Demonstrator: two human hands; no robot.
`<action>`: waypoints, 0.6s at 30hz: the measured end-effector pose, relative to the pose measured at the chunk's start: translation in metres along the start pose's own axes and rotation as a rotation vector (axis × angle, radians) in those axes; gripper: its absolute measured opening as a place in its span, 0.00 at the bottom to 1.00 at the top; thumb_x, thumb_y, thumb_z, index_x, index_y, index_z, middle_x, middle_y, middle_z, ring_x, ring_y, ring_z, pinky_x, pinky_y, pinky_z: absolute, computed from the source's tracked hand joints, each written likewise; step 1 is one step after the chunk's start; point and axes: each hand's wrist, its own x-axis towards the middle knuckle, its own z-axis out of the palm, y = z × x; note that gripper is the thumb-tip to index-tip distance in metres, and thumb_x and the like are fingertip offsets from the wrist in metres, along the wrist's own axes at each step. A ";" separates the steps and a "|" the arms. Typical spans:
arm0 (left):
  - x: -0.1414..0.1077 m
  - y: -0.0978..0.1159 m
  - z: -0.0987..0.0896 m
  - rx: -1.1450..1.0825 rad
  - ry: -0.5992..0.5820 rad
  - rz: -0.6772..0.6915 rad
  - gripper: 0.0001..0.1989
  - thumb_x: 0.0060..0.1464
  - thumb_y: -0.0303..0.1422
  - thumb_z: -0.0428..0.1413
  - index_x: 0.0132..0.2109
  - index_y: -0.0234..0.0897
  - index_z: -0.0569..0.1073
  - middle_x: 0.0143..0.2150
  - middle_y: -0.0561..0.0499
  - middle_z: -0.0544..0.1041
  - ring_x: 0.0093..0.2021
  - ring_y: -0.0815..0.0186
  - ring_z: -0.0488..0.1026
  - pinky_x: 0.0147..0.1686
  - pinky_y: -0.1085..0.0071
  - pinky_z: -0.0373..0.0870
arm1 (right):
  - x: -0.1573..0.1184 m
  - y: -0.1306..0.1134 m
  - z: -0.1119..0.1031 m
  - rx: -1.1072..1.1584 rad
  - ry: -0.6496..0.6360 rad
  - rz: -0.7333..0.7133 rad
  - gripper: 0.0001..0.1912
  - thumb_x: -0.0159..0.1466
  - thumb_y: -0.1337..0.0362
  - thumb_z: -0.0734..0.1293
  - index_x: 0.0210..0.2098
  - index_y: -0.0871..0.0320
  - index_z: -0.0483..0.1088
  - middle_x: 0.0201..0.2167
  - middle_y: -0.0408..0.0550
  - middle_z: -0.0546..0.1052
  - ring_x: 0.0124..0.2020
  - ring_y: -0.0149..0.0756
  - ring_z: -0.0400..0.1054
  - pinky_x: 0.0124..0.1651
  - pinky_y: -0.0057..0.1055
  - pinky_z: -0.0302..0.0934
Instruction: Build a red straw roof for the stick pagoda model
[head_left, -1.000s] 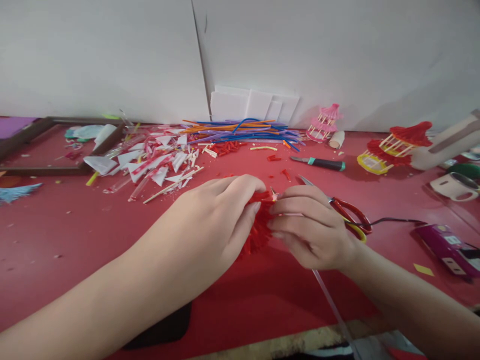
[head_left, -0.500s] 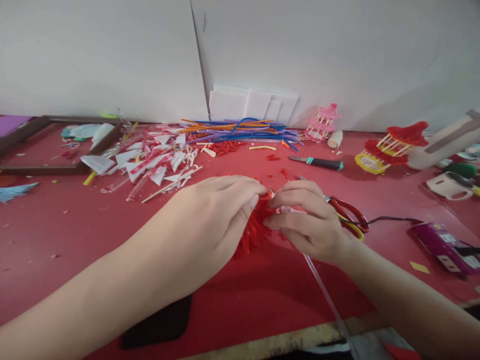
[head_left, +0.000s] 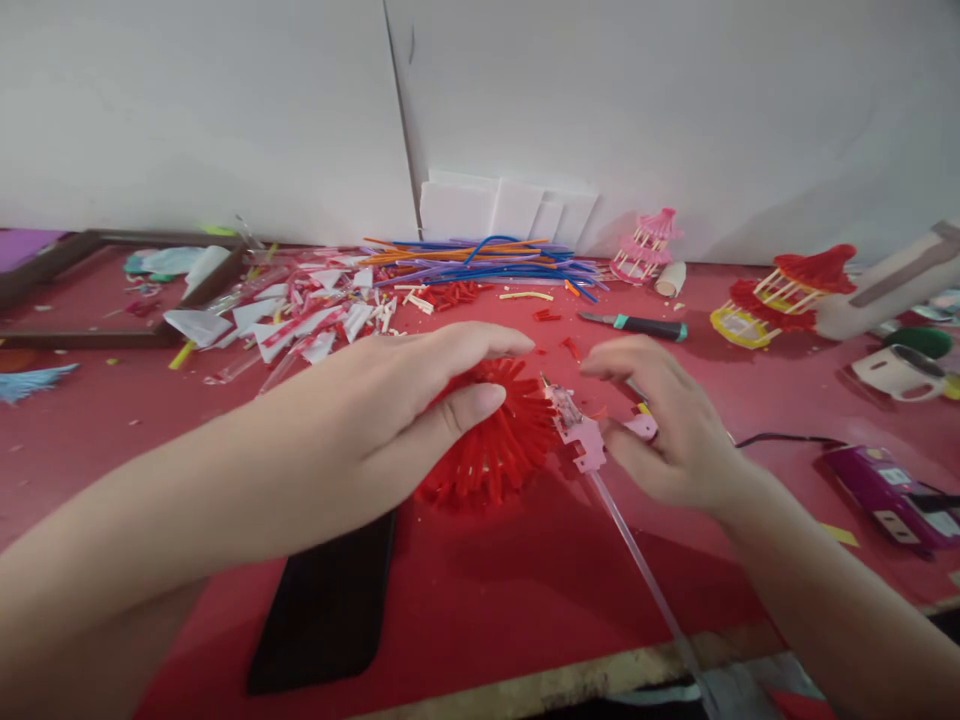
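Note:
A round red piece (head_left: 491,450), made of many short straw lengths fanned out from the middle, lies on the red table. Over its left side my left hand (head_left: 397,420) is arched with thumb and fingers apart; whether it touches the straws I cannot tell. To the right of the piece lies a pink glue gun (head_left: 589,440), its inner parts showing and its tip pointing away from me. A long clear glue stick (head_left: 637,550) runs from its back past the table edge. Beside the gun, my right hand (head_left: 667,430) has its fingers spread, seemingly holding nothing.
A black phone (head_left: 322,610) lies near the front edge. Behind are cut straw scraps (head_left: 300,310), bundled coloured straws (head_left: 480,262) and a utility knife (head_left: 637,326). Small pink (head_left: 645,245) and red-yellow (head_left: 784,295) tiered models stand right, near a mug (head_left: 896,372) and purple power strip (head_left: 889,500).
Both hands have moved apart from the centre of the red straw piece. The right fingers have let go and drawn right, and the glue gun and more of the straws now show.

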 end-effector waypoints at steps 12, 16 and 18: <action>0.009 -0.013 -0.012 -0.103 -0.031 -0.027 0.15 0.61 0.41 0.55 0.53 0.52 0.77 0.49 0.55 0.83 0.47 0.59 0.82 0.48 0.65 0.79 | -0.059 0.025 0.012 -0.388 -0.438 0.235 0.23 0.60 0.74 0.60 0.54 0.62 0.67 0.46 0.57 0.76 0.49 0.54 0.71 0.51 0.52 0.69; 0.006 -0.011 -0.013 -0.039 0.002 -0.031 0.13 0.62 0.43 0.55 0.51 0.54 0.78 0.44 0.57 0.83 0.44 0.59 0.82 0.46 0.64 0.79 | -0.052 0.029 0.010 -0.296 -0.250 0.190 0.18 0.60 0.71 0.63 0.50 0.59 0.70 0.41 0.54 0.78 0.42 0.50 0.74 0.43 0.45 0.70; 0.005 -0.010 -0.013 -0.008 0.025 -0.029 0.12 0.62 0.43 0.55 0.50 0.54 0.78 0.42 0.58 0.83 0.42 0.60 0.81 0.42 0.66 0.78 | -0.053 0.023 0.006 -0.190 -0.036 0.184 0.17 0.61 0.69 0.63 0.50 0.57 0.70 0.39 0.52 0.78 0.37 0.47 0.75 0.37 0.40 0.69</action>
